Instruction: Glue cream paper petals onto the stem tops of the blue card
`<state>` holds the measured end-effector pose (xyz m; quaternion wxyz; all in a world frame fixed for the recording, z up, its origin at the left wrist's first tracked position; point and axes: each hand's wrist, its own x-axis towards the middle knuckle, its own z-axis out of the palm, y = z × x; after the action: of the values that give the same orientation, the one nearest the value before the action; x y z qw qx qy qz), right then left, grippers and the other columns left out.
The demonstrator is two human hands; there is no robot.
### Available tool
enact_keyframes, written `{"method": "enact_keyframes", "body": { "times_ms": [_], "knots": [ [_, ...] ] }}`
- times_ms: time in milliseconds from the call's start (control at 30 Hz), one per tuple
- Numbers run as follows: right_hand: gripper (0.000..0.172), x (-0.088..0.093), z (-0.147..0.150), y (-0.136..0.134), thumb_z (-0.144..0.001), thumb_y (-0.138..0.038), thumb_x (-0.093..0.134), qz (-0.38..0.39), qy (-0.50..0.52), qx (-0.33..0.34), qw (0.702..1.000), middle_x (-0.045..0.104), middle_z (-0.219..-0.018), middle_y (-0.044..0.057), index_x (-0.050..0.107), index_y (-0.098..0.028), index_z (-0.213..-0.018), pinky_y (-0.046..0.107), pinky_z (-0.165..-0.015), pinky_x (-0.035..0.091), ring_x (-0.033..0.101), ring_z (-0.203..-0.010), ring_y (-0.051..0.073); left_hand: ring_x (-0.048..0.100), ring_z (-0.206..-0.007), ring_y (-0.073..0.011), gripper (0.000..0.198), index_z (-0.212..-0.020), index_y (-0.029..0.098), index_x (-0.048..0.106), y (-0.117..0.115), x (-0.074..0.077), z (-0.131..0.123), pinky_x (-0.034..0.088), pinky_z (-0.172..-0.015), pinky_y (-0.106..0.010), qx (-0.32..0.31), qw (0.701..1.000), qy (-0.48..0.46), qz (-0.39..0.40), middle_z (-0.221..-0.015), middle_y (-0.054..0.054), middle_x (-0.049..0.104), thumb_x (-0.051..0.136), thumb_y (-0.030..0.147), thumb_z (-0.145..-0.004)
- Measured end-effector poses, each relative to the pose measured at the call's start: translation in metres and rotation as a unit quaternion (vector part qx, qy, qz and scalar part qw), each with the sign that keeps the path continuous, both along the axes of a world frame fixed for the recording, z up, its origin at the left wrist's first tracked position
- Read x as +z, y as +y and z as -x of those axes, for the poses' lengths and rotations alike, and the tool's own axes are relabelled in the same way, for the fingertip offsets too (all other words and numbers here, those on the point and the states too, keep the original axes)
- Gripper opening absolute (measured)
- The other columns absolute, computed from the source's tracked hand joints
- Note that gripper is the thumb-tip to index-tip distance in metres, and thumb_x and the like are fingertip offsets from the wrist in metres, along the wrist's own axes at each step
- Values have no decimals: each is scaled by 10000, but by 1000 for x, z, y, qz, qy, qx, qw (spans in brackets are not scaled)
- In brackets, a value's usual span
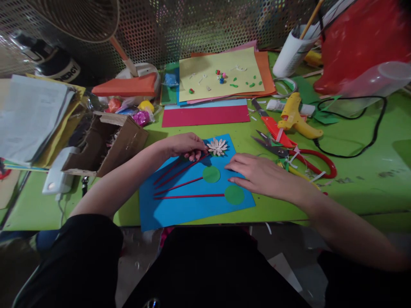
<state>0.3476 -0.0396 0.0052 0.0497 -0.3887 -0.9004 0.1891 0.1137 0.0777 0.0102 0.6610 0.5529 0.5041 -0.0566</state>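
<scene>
A blue paper sheet (pixel 180 205) lies on the green table in front of me. On it are several thin red strips (pixel 189 196) like stems, two green paper circles (pixel 211 174) and a white paper flower (pixel 217 146) at the top. My left hand (pixel 184 145) rests at the sheet's upper edge, fingers curled, fingertips touching the red strips just left of the flower. Over on the sheet's right side, my right hand (pixel 257 173) lies flat with fingers stretched, next to the lower green circle (pixel 234 194).
Red-handled scissors (pixel 298 156), a yellow glue gun (pixel 297 117) with a black cord, and an orange comb lie to the right. Stacked coloured papers (pixel 218 81) with small scraps sit behind. A torn cardboard box (pixel 105 143) and paper piles stand left. A red bag sits far right.
</scene>
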Motion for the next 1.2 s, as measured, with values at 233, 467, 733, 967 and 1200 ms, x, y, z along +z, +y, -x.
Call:
{"method": "enact_keyframes", "body": {
  "times_ms": [233, 467, 733, 967, 1200],
  "knots": [
    [241, -1, 0, 1, -952, -302, 520, -1, -6, 3, 1000, 614, -1066, 116, 645, -146, -1087, 343, -716, 465, 607, -944, 236, 475, -310, -42, 259, -675, 112, 657, -3, 5, -4, 236, -322, -158, 8, 1000, 13, 1, -429, 11, 585, 546, 137, -908],
    [244, 1, 1, 1, -959, -298, 503, 3, -13, 0, 1000, 614, -1067, 118, 650, -145, -1080, 342, -721, 462, 607, -948, 236, 464, -306, -44, 275, -653, 116, 642, -6, 10, -8, 240, -331, -161, 6, 1000, 26, -16, -416, 15, 573, 536, 131, -907],
    [234, 1, 0, 1, -959, -291, 481, 2, 8, 5, 1000, 613, -1046, 115, 642, -163, -1070, 331, -709, 441, 591, -910, 220, 466, -302, -40, 302, -645, 115, 635, -7, 10, -9, 228, -335, -163, 5, 999, 27, -17, -413, 16, 568, 511, 128, -921],
    [227, 2, 0, 1, -952, -280, 477, 4, 25, 2, 1000, 615, -1032, 108, 645, -178, -1066, 324, -699, 436, 587, -885, 210, 465, -302, -39, 309, -633, 118, 634, -7, 10, -8, 221, -340, -169, 4, 999, 30, -19, -415, 13, 569, 512, 131, -916],
    [227, 4, 1, 0, -956, -271, 481, 3, 2, 0, 1000, 612, -1049, 115, 641, -165, -1078, 324, -693, 439, 593, -903, 215, 476, -315, -54, 221, -663, 107, 659, -7, 8, -7, 237, -340, -172, 10, 1000, 14, -20, -422, -1, 579, 596, 173, -864]
  ]
}}
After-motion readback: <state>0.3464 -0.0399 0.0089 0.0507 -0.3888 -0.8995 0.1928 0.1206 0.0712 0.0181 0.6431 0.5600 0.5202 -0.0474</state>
